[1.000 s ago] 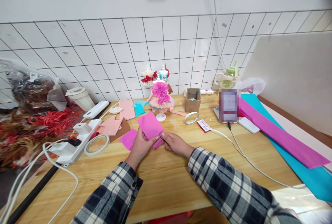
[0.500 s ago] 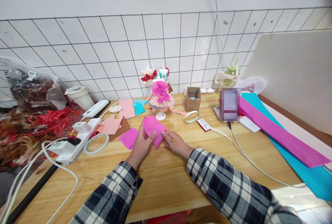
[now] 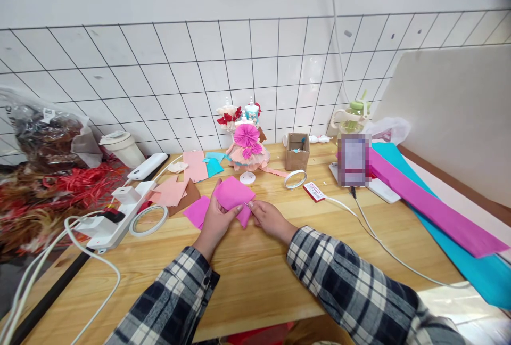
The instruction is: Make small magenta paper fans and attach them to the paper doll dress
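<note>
A pink paper square (image 3: 233,196) is held just above the wooden desk (image 3: 247,276), near its middle, tilted with its far edge raised. The left hand (image 3: 215,222) grips the paper's left near edge, its fingers closed on the sheet with the thumb on top. The right hand (image 3: 269,219) pinches the paper's near right corner, thumb and forefinger pressed together on it; something thin and pale shows at the fingertips, too small to make out. Both arms wear checked sleeves (image 3: 351,286).

A second pink sheet (image 3: 196,212) lies flat on the desk just left of the held one, partly under the left hand. Farther left lie pale peach paper pieces (image 3: 171,192) over a brown scrap, and a roll of clear tape (image 3: 150,220) beside a white power strip (image 3: 115,217) with plugs and white cables. Beyond that sit red and brown strands (image 3: 51,190) and a plastic bag.

Just beyond the held paper stands a small paper dress model (image 3: 246,150) with a pink fan rosette, on a white round base. To its right are a small cardboard box (image 3: 297,152), another tape ring (image 3: 295,179) and a small red and white card (image 3: 315,192). Far right, a long strip of magenta paper (image 3: 431,209) lies across a blue sheet (image 3: 479,270), near a green and white bottle (image 3: 352,116). A white tiled wall (image 3: 159,73) backs the desk.
</note>
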`<act>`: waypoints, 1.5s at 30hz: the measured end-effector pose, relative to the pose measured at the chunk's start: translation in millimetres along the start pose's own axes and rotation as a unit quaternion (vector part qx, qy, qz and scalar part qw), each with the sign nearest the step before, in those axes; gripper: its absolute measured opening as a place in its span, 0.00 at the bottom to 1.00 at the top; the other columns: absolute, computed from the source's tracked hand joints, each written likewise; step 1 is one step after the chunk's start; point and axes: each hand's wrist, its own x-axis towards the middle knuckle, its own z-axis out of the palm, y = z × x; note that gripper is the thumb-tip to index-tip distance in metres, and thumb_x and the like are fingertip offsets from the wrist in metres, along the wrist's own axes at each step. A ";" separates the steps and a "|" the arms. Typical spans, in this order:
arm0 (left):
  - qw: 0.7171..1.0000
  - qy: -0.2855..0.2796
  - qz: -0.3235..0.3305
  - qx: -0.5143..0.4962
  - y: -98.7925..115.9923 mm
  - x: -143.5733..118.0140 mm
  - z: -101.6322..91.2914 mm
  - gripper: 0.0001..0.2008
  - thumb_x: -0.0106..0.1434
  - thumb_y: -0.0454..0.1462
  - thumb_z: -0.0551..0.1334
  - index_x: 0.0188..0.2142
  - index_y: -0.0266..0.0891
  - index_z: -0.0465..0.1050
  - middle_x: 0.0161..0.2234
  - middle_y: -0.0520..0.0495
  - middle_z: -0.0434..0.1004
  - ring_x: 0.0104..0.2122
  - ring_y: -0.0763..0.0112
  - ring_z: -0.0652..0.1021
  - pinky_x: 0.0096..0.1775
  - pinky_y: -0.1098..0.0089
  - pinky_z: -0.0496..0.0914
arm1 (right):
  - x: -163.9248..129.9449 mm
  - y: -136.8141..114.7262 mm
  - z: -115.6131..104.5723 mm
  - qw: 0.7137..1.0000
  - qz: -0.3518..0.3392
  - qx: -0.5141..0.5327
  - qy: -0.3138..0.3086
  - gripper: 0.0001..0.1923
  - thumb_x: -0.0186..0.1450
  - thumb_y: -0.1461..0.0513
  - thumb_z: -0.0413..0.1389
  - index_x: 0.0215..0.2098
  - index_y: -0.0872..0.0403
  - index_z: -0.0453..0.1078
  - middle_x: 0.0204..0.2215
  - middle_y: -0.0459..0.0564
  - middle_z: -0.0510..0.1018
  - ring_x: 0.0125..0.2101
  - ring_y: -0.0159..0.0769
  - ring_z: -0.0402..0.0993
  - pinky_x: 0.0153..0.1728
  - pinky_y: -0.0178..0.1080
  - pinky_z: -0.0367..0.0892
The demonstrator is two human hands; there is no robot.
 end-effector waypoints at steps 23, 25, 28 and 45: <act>0.999 -0.002 -0.027 0.017 2.2 -3.0 -1.1 0.38 0.48 0.38 0.70 0.57 0.38 0.57 0.45 0.42 0.75 0.47 0.61 0.74 0.46 0.62 0.71 | -5.5 -11.1 -3.4 1.000 0.015 0.011 -0.015 0.21 0.69 0.48 0.39 0.26 0.52 0.57 0.15 0.40 0.62 0.16 0.28 0.56 0.20 0.32 0.54; 0.999 -0.022 -0.024 0.018 2.4 -3.6 0.7 0.44 0.49 0.38 0.70 0.61 0.41 0.49 0.52 0.40 0.71 0.50 0.61 0.73 0.48 0.62 0.70 | -5.9 -11.6 -3.2 1.000 0.015 0.012 -0.012 0.21 0.69 0.49 0.39 0.25 0.52 0.57 0.15 0.41 0.62 0.16 0.28 0.56 0.20 0.32 0.54; 0.998 -0.048 -0.020 0.023 2.9 -4.6 3.2 0.50 0.51 0.40 0.69 0.65 0.44 0.40 0.56 0.39 0.66 0.52 0.61 0.72 0.48 0.63 0.70 | -5.8 -11.2 -2.9 1.000 0.014 0.014 -0.009 0.21 0.69 0.49 0.39 0.24 0.52 0.55 0.15 0.41 0.62 0.16 0.28 0.56 0.20 0.32 0.54; 0.998 -0.033 -0.014 0.042 2.6 -2.4 -0.4 0.42 0.54 0.42 0.67 0.63 0.40 0.48 0.48 0.40 0.72 0.45 0.63 0.74 0.44 0.65 0.71 | -1.7 -1.8 -2.4 1.000 -0.016 -0.011 0.000 0.21 0.69 0.50 0.40 0.23 0.52 0.57 0.17 0.43 0.63 0.19 0.30 0.58 0.23 0.33 0.56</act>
